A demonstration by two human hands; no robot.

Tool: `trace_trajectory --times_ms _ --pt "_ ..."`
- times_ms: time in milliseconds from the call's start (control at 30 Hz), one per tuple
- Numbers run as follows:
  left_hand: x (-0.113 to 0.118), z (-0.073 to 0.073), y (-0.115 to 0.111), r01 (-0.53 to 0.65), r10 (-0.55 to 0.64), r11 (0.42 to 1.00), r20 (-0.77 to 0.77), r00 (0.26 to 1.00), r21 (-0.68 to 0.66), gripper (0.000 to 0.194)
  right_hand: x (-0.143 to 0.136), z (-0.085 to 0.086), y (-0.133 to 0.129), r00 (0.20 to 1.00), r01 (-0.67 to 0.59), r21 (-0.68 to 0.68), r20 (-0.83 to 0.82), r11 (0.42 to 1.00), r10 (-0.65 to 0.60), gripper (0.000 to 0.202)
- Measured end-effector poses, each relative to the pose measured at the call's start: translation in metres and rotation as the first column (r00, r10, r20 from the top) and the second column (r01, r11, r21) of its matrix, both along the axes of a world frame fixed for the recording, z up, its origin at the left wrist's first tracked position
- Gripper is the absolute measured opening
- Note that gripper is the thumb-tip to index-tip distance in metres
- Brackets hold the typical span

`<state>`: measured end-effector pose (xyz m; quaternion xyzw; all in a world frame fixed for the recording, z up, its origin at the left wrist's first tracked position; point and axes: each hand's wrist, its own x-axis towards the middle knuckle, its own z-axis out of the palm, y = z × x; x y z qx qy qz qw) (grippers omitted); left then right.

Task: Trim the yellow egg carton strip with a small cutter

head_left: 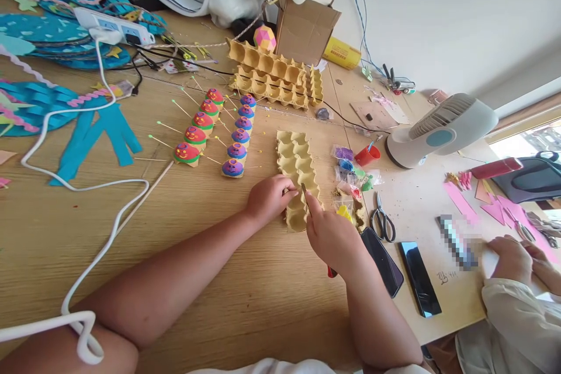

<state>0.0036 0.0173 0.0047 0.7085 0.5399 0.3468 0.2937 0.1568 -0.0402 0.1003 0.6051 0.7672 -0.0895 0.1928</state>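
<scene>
A yellow-tan egg carton [293, 158] lies lengthwise on the wooden table with its cups facing up. My left hand [268, 198] is closed on its left edge, thumb and fingers pinching the pulp. In my right hand [335, 236] is a knife [303, 188], its blade tip against the ridge between the cups and my forefinger stretched along it. The red end of its handle shows below my palm. To the left stand two rows of painted egg-cup caterpillars, one red and green [193, 135], the other purple and blue [239, 135]; pin-like feelers stick out near their front ends.
Bags of coloured clay [345, 165], a red cup [367, 155], scissors [382, 219] and two phones [419, 279] lie to the right. A white fan [442, 128] stands behind them. More egg cartons [272, 79] sit at the back. A white cable [94, 187] crosses the left side. Another person's hands [512, 257] rest at the right.
</scene>
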Motion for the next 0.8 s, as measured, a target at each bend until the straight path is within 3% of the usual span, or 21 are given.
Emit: trace_trajectory --times_ms 800 --pt "-0.0008 -0.0025 0.0005 0.007 -0.007 1.000 0.004 1.000 0.010 0.015 0.0004 -0.0003 0.0019 1.000 0.006 -0.011 -0.019 1.000 -0.007 0.058"
